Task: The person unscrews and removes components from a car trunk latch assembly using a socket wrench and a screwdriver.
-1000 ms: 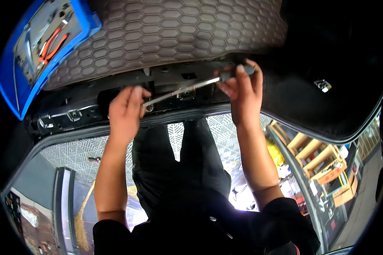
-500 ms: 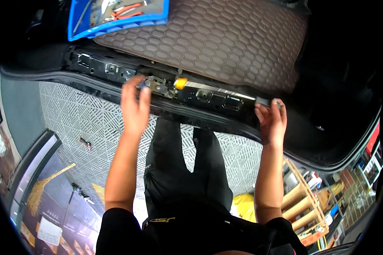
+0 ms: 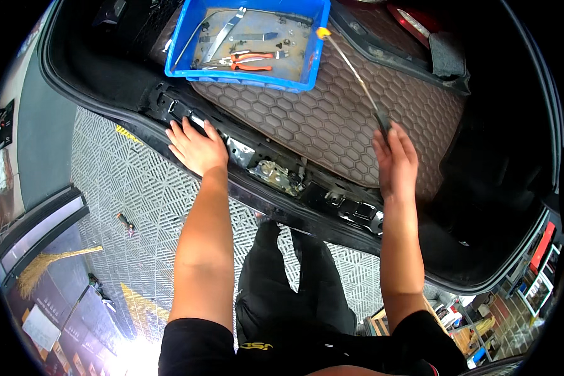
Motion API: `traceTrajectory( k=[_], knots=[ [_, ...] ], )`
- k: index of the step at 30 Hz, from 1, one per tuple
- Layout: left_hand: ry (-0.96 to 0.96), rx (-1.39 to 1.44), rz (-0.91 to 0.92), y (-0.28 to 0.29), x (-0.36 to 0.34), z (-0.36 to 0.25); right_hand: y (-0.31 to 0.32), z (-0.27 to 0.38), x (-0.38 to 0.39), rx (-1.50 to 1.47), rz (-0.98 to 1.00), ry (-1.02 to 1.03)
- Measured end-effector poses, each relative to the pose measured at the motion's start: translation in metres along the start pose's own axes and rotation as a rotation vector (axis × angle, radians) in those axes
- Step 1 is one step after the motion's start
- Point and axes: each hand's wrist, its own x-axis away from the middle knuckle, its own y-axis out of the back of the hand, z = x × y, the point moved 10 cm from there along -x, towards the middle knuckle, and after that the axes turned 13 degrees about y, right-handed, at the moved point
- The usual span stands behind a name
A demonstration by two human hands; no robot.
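Fingers spread, my left hand (image 3: 197,147) lies on the car's black boot sill (image 3: 150,135), left of the metal latch (image 3: 274,175). My right hand (image 3: 398,166) is closed on the dark handle of a long, thin metal tool (image 3: 357,75). This tool points up and to the left over the brown quilted mat (image 3: 250,116). Its yellow tip is close to the right wall of a blue tray (image 3: 232,79). In the tray lie orange-handled pliers (image 3: 250,67), flat metal strips (image 3: 224,34) and several small loose parts.
A black trim panel (image 3: 376,47) lies on the mat right of the tray, with a red lamp (image 3: 410,22) behind it. Below the sill is patterned floor (image 3: 150,207). A broom (image 3: 47,266) is at the left, and a cluttered shelf (image 3: 482,332) stands at the lower right.
The view has shifted, showing more of the tray. My right hand swung the tool from along the sill up over the mat. My left hand moved left from the latch and flattened on the sill.
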Motion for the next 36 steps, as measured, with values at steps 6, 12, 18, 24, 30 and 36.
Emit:
traceTrajectory(
  k=[6, 12, 18, 24, 30, 36],
  knots=[
    [0.024, -0.049, 0.052, 0.002, -0.003, 0.000, -0.114, 0.000, -0.057, 0.139, 0.086, 0.084],
    [0.014, -0.047, 0.073, 0.002, -0.008, -0.001, -0.198, -0.033, -0.100, 0.338, 0.284, 0.099],
    [0.020, -0.024, 0.122, -0.003, -0.009, -0.005, -0.237, -0.061, -0.102, 0.714, 0.534, 0.341],
    [0.025, -0.026, 0.130, 0.001, -0.013, 0.002, -0.250, -0.013, -0.078, 1.069, 0.337, 0.837],
    [0.010, -0.009, 0.131, -0.003, -0.009, -0.004, -0.160, -0.139, -0.146, 0.675, 0.192, -0.136],
    [0.002, -0.035, 0.127, -0.003, -0.009, -0.002, -0.152, -0.118, -0.117, 0.795, 0.283, -0.067]
  ],
)
